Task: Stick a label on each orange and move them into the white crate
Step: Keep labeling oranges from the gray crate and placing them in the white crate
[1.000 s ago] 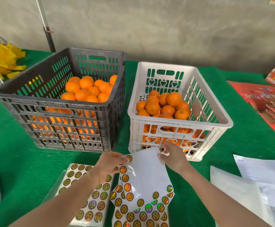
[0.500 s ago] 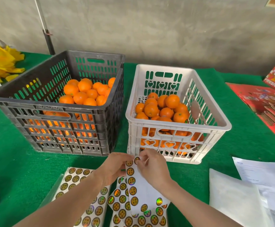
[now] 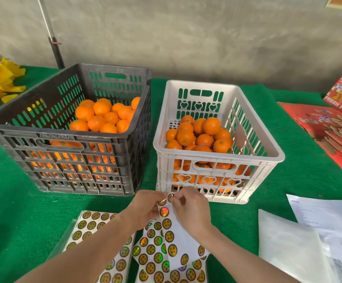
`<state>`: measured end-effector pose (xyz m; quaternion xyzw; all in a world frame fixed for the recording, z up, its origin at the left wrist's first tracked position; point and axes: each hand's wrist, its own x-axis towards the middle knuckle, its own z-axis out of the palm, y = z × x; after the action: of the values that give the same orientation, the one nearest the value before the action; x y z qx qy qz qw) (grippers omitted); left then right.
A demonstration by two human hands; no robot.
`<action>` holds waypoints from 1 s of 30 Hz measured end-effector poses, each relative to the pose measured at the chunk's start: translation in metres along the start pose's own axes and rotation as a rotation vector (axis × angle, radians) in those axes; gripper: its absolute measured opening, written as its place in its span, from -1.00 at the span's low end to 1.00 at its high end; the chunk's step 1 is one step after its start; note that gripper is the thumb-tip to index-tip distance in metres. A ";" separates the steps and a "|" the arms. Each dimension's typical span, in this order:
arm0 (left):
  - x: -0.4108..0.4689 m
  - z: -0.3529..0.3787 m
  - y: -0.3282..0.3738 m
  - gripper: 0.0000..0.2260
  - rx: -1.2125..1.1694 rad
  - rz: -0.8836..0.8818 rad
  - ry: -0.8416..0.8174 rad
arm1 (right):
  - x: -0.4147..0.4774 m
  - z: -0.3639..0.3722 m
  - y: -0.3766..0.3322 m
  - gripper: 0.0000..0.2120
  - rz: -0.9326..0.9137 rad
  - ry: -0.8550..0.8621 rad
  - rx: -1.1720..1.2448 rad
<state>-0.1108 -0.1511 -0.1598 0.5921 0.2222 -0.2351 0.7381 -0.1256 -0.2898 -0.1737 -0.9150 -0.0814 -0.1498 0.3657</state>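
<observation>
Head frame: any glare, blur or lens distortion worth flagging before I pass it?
Head view: light is even, with soft shadows under the black crate and white crate; wide-angle bending tilts the pole; holographic glare on the sticker sheet that the left hand holds; the label the right hand pinches is fairly sharp; papers at lower right look soft.

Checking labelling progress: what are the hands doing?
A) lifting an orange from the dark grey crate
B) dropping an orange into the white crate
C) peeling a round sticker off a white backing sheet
C: left hand holds the white sticker sheet; right hand pinches a round gold sticker at its top.
</observation>
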 end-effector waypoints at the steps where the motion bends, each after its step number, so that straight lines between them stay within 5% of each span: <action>1: 0.000 0.001 0.000 -0.86 0.007 0.000 0.002 | -0.001 0.000 0.000 -0.86 -0.012 -0.006 0.010; 7: -0.001 -0.007 0.002 -0.85 0.160 -0.008 -0.126 | -0.001 -0.017 -0.012 -0.89 -0.116 0.013 0.168; 11: -0.004 -0.007 -0.005 -0.70 0.651 0.089 -0.189 | 0.021 -0.043 -0.049 -0.94 -0.197 0.059 0.320; 14: -0.006 -0.001 -0.010 -0.87 0.900 0.214 -0.146 | 0.047 -0.058 -0.087 -0.93 -0.283 0.068 0.428; 16: -0.008 -0.006 -0.004 -0.59 1.011 0.366 -0.033 | 0.068 -0.061 -0.108 -0.94 -0.315 0.050 0.495; 20: -0.050 -0.043 0.047 -0.85 0.816 0.891 0.120 | 0.120 -0.041 -0.139 -0.97 -0.369 0.025 0.506; 23: -0.079 -0.086 0.097 -0.94 0.660 1.123 0.324 | 0.160 -0.006 -0.157 -0.77 -0.393 -0.045 0.362; 27: -0.065 -0.146 0.171 -0.77 0.620 1.143 0.594 | 0.204 0.043 -0.177 -0.56 -0.404 -0.132 0.051; 30: -0.018 -0.188 0.227 -0.76 0.809 0.961 0.695 | 0.219 0.063 -0.177 -0.39 -0.349 -0.232 -0.056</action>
<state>0.0039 0.0774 -0.0120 0.8923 0.0543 0.2541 0.3691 0.0484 -0.1102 -0.0292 -0.9079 -0.2760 -0.1067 0.2970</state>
